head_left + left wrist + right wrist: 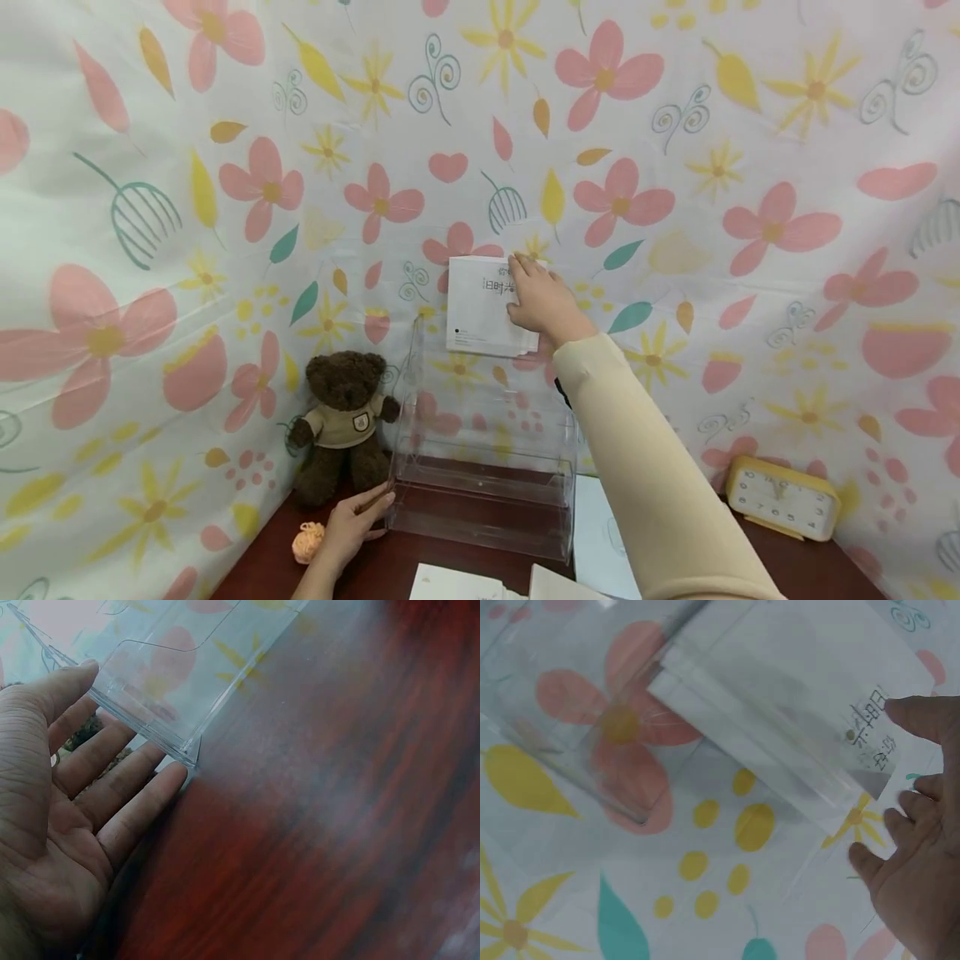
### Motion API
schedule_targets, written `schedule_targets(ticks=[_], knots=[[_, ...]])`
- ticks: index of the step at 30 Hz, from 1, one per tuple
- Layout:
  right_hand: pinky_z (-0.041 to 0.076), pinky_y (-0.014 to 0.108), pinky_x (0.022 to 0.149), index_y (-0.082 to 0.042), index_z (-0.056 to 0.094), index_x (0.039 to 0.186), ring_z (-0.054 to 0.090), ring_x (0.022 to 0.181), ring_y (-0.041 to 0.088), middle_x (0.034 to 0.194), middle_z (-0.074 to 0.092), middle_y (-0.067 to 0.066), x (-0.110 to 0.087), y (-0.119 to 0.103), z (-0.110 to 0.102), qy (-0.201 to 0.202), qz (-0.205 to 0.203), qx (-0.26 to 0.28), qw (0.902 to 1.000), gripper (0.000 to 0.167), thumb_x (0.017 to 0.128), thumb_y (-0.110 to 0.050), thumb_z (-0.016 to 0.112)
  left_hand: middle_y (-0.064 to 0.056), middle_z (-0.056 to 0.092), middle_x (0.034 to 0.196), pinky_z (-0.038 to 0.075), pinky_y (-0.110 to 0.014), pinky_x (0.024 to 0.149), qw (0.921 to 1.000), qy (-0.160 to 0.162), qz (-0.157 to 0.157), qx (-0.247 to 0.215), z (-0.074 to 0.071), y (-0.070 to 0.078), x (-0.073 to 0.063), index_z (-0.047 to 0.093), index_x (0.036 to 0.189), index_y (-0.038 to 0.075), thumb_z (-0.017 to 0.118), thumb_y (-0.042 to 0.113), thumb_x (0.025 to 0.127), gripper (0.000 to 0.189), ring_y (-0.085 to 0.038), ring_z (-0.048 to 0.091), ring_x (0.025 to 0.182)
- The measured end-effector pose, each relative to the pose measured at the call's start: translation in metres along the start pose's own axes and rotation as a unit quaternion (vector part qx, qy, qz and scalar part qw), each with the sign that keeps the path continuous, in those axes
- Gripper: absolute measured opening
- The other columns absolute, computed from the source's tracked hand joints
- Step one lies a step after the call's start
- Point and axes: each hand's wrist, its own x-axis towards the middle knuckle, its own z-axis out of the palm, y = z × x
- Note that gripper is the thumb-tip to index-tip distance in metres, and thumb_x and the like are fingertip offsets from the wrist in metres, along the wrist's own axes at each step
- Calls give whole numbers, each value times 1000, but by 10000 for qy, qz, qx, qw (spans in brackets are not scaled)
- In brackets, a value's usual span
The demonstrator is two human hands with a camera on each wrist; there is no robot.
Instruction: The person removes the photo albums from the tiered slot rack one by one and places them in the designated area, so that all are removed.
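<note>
A white book point(472, 308) with dark printed characters stands upright at the top of a clear plastic rack point(480, 517). My right hand point(543, 300) is at the book's upper right corner. In the right wrist view, the thumb of my right hand point(930, 847) lies over the cover point(817, 690), and the other fingers bend close along its top edge. At the rack's lower left side is my left hand point(352, 525). Seen from the left wrist, my left hand point(82, 787) has its thumb by the edge of the clear side panel point(150, 724) and its fingers extended along the outside.
A brown teddy bear point(345, 425) sits left of the rack, with a small peach yarn ball point(307, 542) in front. More white books point(457, 583) lie at the near edge. A pale blue flat item point(596, 533) is right of the rack, and a yellow clock point(783, 500) stands further right.
</note>
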Motion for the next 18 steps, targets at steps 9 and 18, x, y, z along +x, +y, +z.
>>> schedule_targets(ticks=[9, 18], knots=[[39, 54, 113, -1, 30, 157, 33, 143, 38, 157, 33, 18, -3, -6, 9, 605, 210, -176, 9978, 64, 97, -12, 50, -25, 54, 142, 63, -43, 79, 9999, -77, 82, -59, 5, -1, 3, 60, 141, 7, 74, 49, 90, 68, -39, 60, 122], [52, 53, 95, -8, 60, 124, 44, 126, 36, 135, 46, 16, -14, -22, 19, 1761, -336, -519, 9824, 37, 96, -30, 70, -24, 52, 144, 63, -44, 79, 9999, 118, 41, 9, -9, 3, 8, 61, 141, 9, 74, 52, 88, 69, -38, 60, 122]])
